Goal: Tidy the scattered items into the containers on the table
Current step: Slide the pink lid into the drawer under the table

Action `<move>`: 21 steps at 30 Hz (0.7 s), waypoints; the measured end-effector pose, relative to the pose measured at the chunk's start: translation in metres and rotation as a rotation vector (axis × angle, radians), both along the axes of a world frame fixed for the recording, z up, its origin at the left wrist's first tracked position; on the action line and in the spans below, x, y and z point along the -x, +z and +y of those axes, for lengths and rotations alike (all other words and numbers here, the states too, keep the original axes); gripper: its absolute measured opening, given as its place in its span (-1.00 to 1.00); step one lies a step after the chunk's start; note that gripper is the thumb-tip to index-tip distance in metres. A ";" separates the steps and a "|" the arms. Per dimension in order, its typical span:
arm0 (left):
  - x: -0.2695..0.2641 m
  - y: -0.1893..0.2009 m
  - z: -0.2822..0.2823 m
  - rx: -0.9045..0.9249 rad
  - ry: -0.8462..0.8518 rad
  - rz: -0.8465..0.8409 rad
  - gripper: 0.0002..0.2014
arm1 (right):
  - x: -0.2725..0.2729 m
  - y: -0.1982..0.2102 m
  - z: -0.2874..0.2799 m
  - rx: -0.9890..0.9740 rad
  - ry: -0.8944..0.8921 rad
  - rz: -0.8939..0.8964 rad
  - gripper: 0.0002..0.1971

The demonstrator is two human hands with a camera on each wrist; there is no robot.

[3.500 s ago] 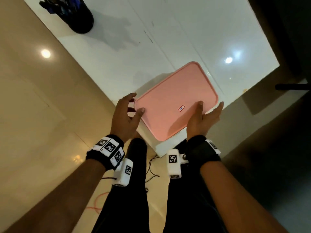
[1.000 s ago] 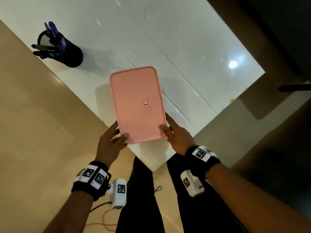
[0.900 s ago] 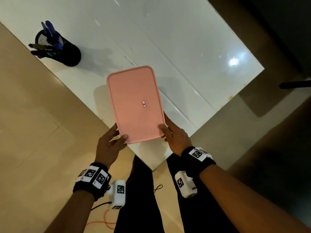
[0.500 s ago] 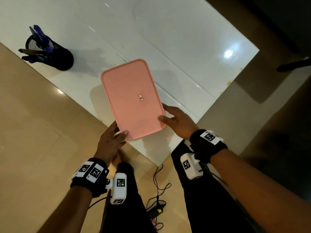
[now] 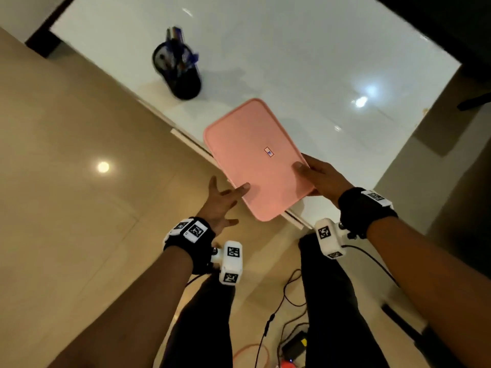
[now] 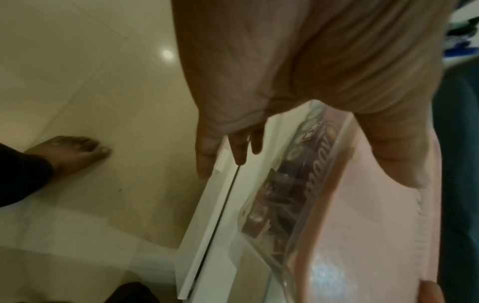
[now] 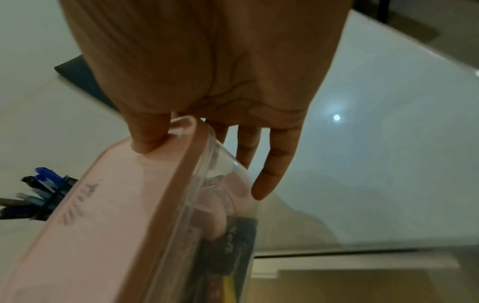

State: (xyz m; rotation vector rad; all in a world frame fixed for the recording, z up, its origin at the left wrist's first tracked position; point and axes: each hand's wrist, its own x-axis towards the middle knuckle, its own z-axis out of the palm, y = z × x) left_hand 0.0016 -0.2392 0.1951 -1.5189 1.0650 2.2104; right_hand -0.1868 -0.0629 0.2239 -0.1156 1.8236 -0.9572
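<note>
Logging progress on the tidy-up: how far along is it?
Nearly finished. Pens stand in the black mesh pen cup. The clear plastic box with the pink lid is closed, packets visible inside. The right hand grips it; the left hand touches it. No loose items show on the white table.

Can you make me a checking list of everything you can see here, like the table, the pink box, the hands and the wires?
Surface: white glossy table, light glare on it.
Job's things: clear box with pink lid, closed, at the table's near corner, packets inside; black mesh pen holder with pens, further back.
Clutter: nothing seen loose on the table.
Hands: right hand grips the box's near right corner, thumb on the lid; left hand has spread fingers, one fingertip touching the lid.
Cables: black and orange wires on the floor.
Surroundings: beige tiled floor, bare foot.
</note>
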 end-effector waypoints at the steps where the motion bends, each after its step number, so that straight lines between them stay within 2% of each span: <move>1: -0.011 -0.006 -0.004 -0.047 -0.012 0.045 0.26 | -0.016 0.001 -0.005 0.014 -0.018 -0.018 -0.64; 3: -0.034 -0.016 -0.011 -0.071 0.048 0.114 0.05 | -0.049 -0.001 -0.014 0.061 -0.065 -0.067 -0.65; 6: -0.079 -0.024 -0.025 -0.104 0.168 0.160 0.03 | -0.100 -0.009 -0.023 0.095 -0.081 -0.107 -0.59; 9: -0.142 -0.034 -0.036 -0.027 0.152 0.078 -0.04 | -0.159 -0.035 -0.028 0.056 0.018 -0.120 -0.58; 13: -0.226 -0.051 -0.035 0.052 0.127 -0.100 -0.09 | -0.219 -0.078 -0.027 -0.119 0.211 -0.065 -0.59; 17: -0.287 -0.072 -0.025 0.058 0.207 -0.142 -0.15 | -0.220 -0.132 -0.034 -0.256 0.437 0.164 -0.47; 21: -0.314 -0.098 -0.010 0.050 0.313 -0.103 -0.19 | -0.185 -0.186 -0.050 -0.341 0.596 0.263 -0.39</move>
